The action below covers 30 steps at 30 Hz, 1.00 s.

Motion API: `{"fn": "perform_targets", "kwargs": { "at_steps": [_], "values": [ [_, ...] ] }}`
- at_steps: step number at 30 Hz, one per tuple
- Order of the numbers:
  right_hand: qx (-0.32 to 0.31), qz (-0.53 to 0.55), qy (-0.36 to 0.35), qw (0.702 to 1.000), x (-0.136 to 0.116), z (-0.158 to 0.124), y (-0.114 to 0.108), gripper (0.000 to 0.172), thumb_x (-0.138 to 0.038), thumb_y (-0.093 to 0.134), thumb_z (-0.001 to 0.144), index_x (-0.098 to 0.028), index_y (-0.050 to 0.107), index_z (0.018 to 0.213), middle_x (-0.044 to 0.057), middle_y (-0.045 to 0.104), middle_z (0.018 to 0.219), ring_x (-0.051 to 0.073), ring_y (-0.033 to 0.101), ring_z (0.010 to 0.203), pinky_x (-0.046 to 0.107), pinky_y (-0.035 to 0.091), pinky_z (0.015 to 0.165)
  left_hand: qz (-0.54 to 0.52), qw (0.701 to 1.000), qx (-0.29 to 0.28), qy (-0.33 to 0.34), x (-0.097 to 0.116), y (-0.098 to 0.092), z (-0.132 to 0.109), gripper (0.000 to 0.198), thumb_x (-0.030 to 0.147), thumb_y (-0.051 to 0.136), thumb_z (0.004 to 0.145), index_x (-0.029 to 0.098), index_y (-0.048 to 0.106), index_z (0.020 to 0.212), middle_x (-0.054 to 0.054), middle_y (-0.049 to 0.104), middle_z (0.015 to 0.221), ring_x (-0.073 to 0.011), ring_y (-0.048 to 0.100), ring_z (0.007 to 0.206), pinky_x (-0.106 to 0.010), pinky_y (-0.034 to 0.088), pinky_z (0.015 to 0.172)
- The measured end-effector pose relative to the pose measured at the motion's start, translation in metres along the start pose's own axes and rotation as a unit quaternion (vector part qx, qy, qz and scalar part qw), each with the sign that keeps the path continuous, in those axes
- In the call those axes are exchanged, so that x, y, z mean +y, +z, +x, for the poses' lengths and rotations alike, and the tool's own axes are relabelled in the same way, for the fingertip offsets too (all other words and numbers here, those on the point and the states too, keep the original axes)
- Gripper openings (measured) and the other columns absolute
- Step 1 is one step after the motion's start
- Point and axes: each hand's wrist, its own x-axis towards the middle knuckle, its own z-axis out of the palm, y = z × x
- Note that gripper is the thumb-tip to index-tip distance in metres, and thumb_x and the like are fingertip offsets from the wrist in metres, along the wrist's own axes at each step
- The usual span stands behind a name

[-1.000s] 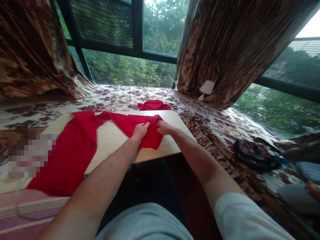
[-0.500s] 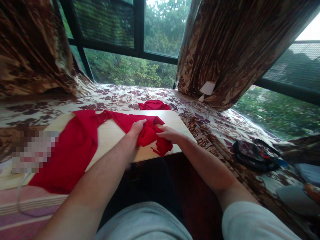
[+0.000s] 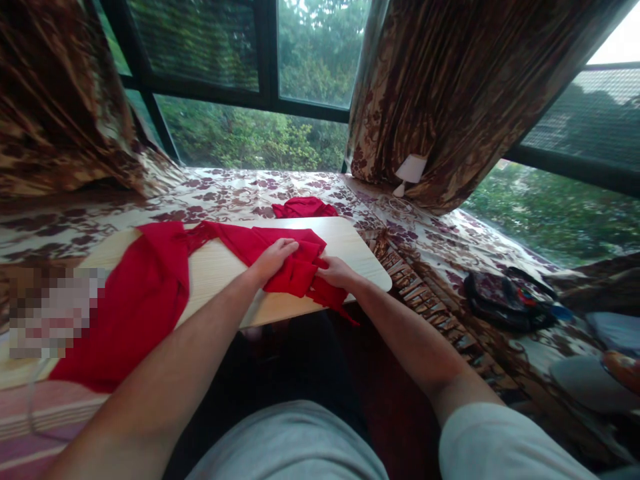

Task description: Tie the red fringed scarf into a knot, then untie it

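Observation:
A long red fringed scarf (image 3: pixel 150 287) lies across a light wooden board (image 3: pixel 225 273), its left part spread wide and its right end bunched near the board's front edge. My left hand (image 3: pixel 273 257) is closed on the bunched red cloth from the left. My right hand (image 3: pixel 336 272) pinches the same end from the right, where fringe hangs over the board's edge. A second folded red cloth (image 3: pixel 304 207) lies just beyond the board.
The board rests on a floral bedspread (image 3: pixel 240 193) below a window with patterned curtains (image 3: pixel 450 100). A small white lamp (image 3: pixel 410 172) stands by the right curtain. A dark bag (image 3: pixel 505 300) lies at the right. A pixelated patch covers the left.
Both hands have gathered the scarf's right end from flat on the board into a bunch, drawing it toward the front edge so the fringe now hangs over.

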Motion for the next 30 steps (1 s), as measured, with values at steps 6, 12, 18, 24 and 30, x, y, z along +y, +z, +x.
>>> {"fn": "perform_targets", "kwargs": {
  "at_steps": [6,12,18,24,30],
  "values": [
    [0.018,-0.076,0.022,0.997,0.002,0.007,0.004,0.033,-0.047,0.065,0.087,-0.015,0.075,0.093,0.006,0.073,0.084,0.018,0.065,0.077,0.024,0.048,0.068,0.272,0.935,-0.185,0.134,-0.006,-0.031,-0.024,0.119,0.067,0.078,0.061,0.011,0.033,0.155,-0.02,0.032,0.159,-0.0372,0.03,0.147,-0.042,0.028,0.119],
    [0.041,-0.095,-0.014,0.995,0.002,0.006,0.004,0.023,-0.023,0.064,0.081,-0.018,0.074,0.101,0.004,0.074,0.088,0.021,0.065,0.085,0.029,0.051,0.08,0.451,0.847,-0.184,0.213,-0.019,-0.037,-0.051,0.139,0.066,0.081,0.056,0.01,0.009,0.161,-0.022,0.002,0.166,-0.0375,0.007,0.152,-0.044,0.019,0.122],
    [0.061,-0.159,-0.06,0.984,-0.004,0.015,0.004,0.05,-0.014,0.067,0.072,-0.021,0.065,0.122,0.007,0.073,0.111,0.024,0.065,0.097,0.031,0.051,0.085,0.479,0.831,-0.186,0.214,-0.023,-0.027,-0.063,0.13,0.06,0.076,0.065,0.01,0.003,0.161,-0.022,-0.001,0.166,-0.0399,0.011,0.151,-0.046,0.023,0.121],
    [0.014,-0.3,0.012,0.954,-0.015,0.025,0.011,0.026,-0.025,0.067,0.077,-0.014,0.073,0.099,0.018,0.074,0.098,0.028,0.069,0.088,0.033,0.052,0.076,0.474,0.836,-0.155,0.231,-0.029,-0.019,-0.063,0.128,0.066,0.071,0.069,0.012,0.0,0.161,-0.023,-0.002,0.165,-0.0447,0.014,0.15,-0.053,0.022,0.119],
    [0.011,-0.224,0.031,0.974,-0.025,0.029,0.012,0.024,-0.032,0.072,0.076,-0.018,0.075,0.095,0.015,0.074,0.102,0.029,0.067,0.098,0.033,0.051,0.083,0.411,0.874,-0.118,0.231,-0.032,-0.019,-0.06,0.132,0.061,0.074,0.067,0.009,-0.003,0.16,-0.023,0.002,0.165,-0.0392,0.008,0.152,-0.05,0.022,0.121]
  ]
}}
